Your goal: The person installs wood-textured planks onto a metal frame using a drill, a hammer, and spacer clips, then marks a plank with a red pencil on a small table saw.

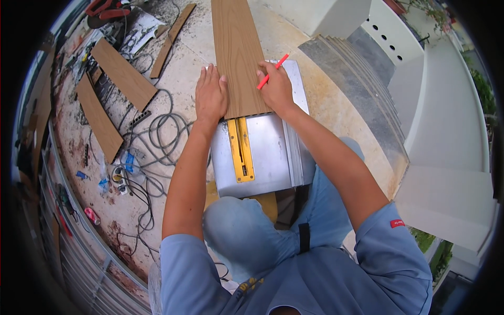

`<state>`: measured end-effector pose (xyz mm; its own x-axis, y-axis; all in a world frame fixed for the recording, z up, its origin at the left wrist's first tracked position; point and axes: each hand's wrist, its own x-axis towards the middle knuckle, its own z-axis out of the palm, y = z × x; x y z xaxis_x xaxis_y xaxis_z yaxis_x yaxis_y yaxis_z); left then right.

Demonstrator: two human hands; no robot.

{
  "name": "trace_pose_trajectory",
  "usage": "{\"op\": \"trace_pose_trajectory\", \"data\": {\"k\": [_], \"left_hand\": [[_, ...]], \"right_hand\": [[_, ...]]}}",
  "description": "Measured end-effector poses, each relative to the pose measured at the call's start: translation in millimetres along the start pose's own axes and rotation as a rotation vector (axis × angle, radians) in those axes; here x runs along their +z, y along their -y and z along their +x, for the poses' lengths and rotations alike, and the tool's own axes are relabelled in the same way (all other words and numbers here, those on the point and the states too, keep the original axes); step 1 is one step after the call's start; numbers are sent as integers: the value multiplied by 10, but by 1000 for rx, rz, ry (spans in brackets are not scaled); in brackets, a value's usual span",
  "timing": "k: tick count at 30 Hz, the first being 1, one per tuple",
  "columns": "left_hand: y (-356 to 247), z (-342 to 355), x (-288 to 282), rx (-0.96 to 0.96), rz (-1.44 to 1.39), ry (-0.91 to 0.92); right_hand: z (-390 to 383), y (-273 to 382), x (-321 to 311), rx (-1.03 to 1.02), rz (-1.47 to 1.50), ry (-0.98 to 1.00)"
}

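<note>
- Laid nearly flat with the left hand [211, 92], fingers extended forward and close together, along the left edge of the brown wood-grain plank [239, 47], thumb against that edge.
- Pinching a red pencil [273, 71] in the curled right hand [277, 86], at the plank's right edge.
- Set lengthwise, with the plank's near end across the far half of the silver metal bench [270, 152], just beyond the exposed part of a yellow slotted insert [233, 149].
- Scattered to the left on a dirty, pale floor [184, 58]: two wide boards [124, 73] and a narrow strip [172, 42], among looped dark cables [167, 131].
- Placed at upper left, near debris: a red power tool [107, 9].
- Rising on the right: grey steps [367, 86] beside a curved white wall [455, 105].
- Cut off by the top edge: the plank's far end.
- Hidden under the plank: the insert's far part.
- Hard to make out: the dark, warped clutter along the left rim.
- Cannot tell how firmly the right hand touches the plank.
</note>
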<state>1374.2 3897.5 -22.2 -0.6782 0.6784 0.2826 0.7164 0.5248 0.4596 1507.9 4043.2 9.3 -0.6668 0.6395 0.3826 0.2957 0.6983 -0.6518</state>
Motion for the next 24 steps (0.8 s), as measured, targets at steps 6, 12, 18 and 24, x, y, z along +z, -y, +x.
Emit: {"op": "trace_pose_trajectory", "data": {"k": [6, 12, 18, 24], "left_hand": [[-18, -77, -13, 4, -14, -1], [-39, -138, -11, 3, -24, -11], [-39, -186, -20, 13, -17, -30], [-62, -231, -53, 17, -16, -29]], "right_hand": [[-68, 5, -26, -14, 12, -2], [-129, -7, -41, -46, 0, -9], [-169, -20, -34, -59, -3, -15], [-206, -19, -48, -41, -6, -7]]}}
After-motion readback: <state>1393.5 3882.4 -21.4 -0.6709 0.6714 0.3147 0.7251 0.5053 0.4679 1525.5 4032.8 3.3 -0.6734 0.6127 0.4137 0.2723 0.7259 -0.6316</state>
